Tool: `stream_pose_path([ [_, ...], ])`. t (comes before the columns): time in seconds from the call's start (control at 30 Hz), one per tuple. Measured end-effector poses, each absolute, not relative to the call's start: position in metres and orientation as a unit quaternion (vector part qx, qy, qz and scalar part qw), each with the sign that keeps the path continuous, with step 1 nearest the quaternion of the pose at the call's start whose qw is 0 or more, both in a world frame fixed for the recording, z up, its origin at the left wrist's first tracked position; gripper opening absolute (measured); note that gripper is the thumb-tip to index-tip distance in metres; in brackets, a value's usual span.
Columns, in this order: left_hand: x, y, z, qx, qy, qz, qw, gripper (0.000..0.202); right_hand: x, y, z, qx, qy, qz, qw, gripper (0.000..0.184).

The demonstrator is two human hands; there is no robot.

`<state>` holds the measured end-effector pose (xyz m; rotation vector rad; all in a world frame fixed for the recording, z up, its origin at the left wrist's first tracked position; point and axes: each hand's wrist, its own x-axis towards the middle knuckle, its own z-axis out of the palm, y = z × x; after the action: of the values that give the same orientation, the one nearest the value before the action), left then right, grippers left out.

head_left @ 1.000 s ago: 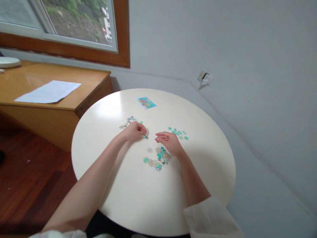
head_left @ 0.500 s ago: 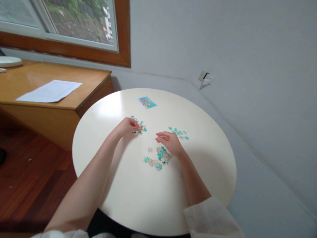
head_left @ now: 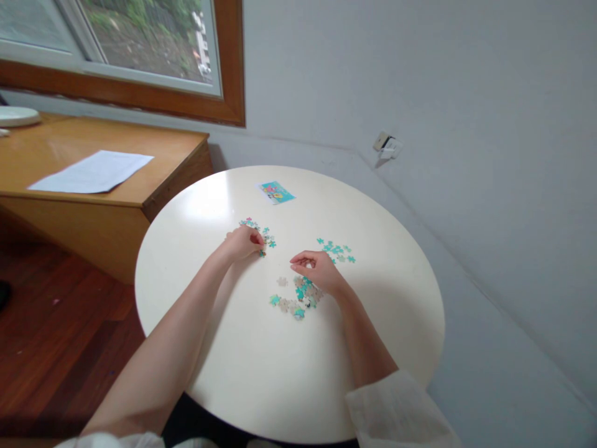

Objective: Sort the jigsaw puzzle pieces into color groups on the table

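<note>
My left hand (head_left: 243, 241) is over the left group of jigsaw puzzle pieces (head_left: 266, 231), thumb and fingertips pinched together. A small puzzle piece (head_left: 262, 253) shows right at those fingertips; part of the group is hidden under the hand. To the right, my right hand (head_left: 321, 269) hovers with thumb and fingers apart and nothing between them. Just below it lies a heap of puzzle pieces (head_left: 285, 305), some teal and some with the plain greyish side up. Beyond the right hand, teal pieces (head_left: 338, 249) are spread loosely.
All the pieces lie on a round white table (head_left: 261, 379). A colourful picture card (head_left: 278, 192) rests near its far edge. At the left stands a wooden desk (head_left: 177, 140) with a white paper sheet (head_left: 96, 171). The wall with a socket (head_left: 381, 140) borders the right.
My left hand has shifted slightly left and down, its fingertips now at a piece on the group's near edge. My right thumb and fingers have spread wider, the hand moving slightly left.
</note>
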<state>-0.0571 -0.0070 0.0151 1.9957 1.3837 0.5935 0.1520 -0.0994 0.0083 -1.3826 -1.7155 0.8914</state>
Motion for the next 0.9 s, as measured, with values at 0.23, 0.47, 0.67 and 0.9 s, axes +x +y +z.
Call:
stream_pose_path([
  [0.23, -0.054, -0.017, 0.030, 0.768, 0.564, 0.180, 0.243, 0.006, 0.157, -0.104, 0.019, -0.531, -0.687, 0.368, 0.332, 0.016],
  [0.47, -0.054, -0.016, 0.029, 0.779, 0.558, 0.188, 0.216, 0.004, 0.168, -0.107, 0.027, -0.525, -0.702, 0.383, 0.291, 0.015],
  [0.67, -0.053, -0.015, 0.027, 0.774, 0.563, 0.194, 0.214, 0.004, 0.175, -0.110, 0.030, -0.517, -0.735, 0.373, 0.232, 0.018],
  [0.9, -0.051, -0.015, 0.024, 0.772, 0.569, 0.205, 0.195, 0.004, 0.176, -0.109, 0.026, -0.511, -0.755, 0.355, 0.208, 0.017],
])
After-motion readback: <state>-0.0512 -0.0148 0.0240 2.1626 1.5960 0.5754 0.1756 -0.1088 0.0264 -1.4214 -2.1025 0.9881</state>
